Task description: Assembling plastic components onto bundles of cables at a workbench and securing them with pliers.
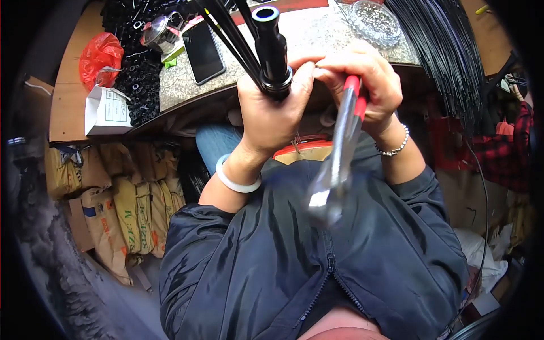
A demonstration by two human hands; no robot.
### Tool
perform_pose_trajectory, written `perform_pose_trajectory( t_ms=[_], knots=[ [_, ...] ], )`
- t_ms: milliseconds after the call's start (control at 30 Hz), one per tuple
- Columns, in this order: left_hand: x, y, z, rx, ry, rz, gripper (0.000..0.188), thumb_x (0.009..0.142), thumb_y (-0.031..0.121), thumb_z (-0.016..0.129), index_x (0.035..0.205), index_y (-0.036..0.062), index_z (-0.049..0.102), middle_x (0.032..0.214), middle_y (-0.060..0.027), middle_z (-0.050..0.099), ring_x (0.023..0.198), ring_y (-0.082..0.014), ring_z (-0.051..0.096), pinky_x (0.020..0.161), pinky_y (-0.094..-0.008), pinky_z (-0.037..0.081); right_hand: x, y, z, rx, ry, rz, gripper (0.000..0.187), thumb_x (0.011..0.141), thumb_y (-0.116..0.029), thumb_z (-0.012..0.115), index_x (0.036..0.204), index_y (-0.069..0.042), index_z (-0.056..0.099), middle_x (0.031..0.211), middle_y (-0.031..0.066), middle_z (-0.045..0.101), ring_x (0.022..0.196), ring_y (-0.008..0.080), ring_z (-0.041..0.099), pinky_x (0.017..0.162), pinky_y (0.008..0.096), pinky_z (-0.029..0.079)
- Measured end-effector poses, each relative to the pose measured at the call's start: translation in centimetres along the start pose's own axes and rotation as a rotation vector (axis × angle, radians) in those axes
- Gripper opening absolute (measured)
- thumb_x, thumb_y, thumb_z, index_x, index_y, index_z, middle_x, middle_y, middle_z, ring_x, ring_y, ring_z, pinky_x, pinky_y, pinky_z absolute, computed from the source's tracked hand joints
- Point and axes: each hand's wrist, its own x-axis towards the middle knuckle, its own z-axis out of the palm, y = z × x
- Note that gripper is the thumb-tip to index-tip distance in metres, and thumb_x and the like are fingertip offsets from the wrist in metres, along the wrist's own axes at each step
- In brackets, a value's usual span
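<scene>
My left hand (272,116) is closed around what looks like a black umbrella frame (271,54), a tube with a ringed collar and several thin black rods rising beside it. The red handles of a pair of pliers (341,136) rest in my right hand (365,79); their metal head hangs toward my jacket, smeared by motion. The thumb and fingertips of both hands meet just right of the collar. Whatever they pinch there is too small to make out.
On the bench lie a dark phone (203,51), a heap of small black parts (146,93), a red plastic bag (102,59), a white box (107,113) and a clear dish (374,22). Long black rods (442,51) hang over the right edge. A co-worker's plaid sleeve (504,153) shows at right.
</scene>
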Motion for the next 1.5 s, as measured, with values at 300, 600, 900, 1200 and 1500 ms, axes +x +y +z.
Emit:
perform_pose_trajectory(
  t_ms=[300, 600, 900, 1200, 1500],
  knots=[
    [0.1, -0.5, 0.5, -0.211, -0.04, 0.096, 0.019, 0.073, -0.011, 0.059, 0.091, -0.0099, 0.063, 0.105, -0.0185, 0.062, 0.082, -0.0139, 0.061, 0.073, -0.0263, 0.05, 0.9, -1.1, 0.2, -0.015, -0.064, -0.03, 0.021, 0.069, -0.009, 0.075, 0.086, -0.002, 0.064, 0.077, 0.0077, 0.065, 0.071, 0.0213, 0.062, 0.063, 0.0304, 0.05],
    [0.6, -0.4, 0.2, -0.134, -0.062, 0.166, 0.029, 0.075, -0.009, 0.058, 0.104, -0.0105, 0.059, 0.103, -0.0167, 0.063, 0.079, -0.0116, 0.062, 0.071, -0.024, 0.051, 1.4, -1.2, 0.9, 0.004, -0.052, -0.043, 0.02, 0.07, -0.01, 0.073, 0.085, -0.002, 0.062, 0.075, 0.0072, 0.064, 0.068, 0.0213, 0.061, 0.063, 0.0307, 0.049],
    [0.2, -0.3, 0.1, -0.206, -0.029, 0.171, 0.028, 0.081, -0.002, 0.056, 0.107, -0.0089, 0.06, 0.093, -0.0106, 0.065, 0.079, -0.0112, 0.061, 0.073, -0.0251, 0.051, 1.6, -1.7, 1.6, 0.002, -0.015, -0.055, 0.018, 0.073, -0.01, 0.071, 0.085, -0.002, 0.06, 0.077, 0.0083, 0.064, 0.069, 0.0222, 0.061, 0.064, 0.0318, 0.049],
    [0.1, 0.0, 0.0, -0.199, 0.001, 0.128, 0.024, 0.077, -0.002, 0.057, 0.1, -0.0082, 0.061, 0.095, -0.0132, 0.065, 0.081, -0.0127, 0.061, 0.072, -0.0252, 0.05, 1.8, -1.8, 1.8, 0.006, -0.001, -0.057, 0.018, 0.074, -0.01, 0.071, 0.085, -0.002, 0.06, 0.076, 0.008, 0.064, 0.068, 0.0221, 0.061, 0.063, 0.0315, 0.049],
    [0.4, -1.0, -1.5, -0.142, 0.02, 0.006, 0.017, 0.077, 0.004, 0.061, 0.09, -0.0064, 0.063, 0.072, -0.0028, 0.058, 0.068, -0.0084, 0.056, 0.063, -0.0247, 0.045, 2.5, -0.5, 1.1, 0.32, -0.156, 0.446, 0.02, 0.069, -0.003, 0.074, 0.079, 0.002, 0.057, 0.066, 0.005, 0.058, 0.062, 0.0123, 0.058, 0.063, 0.0289, 0.051]
  ],
)
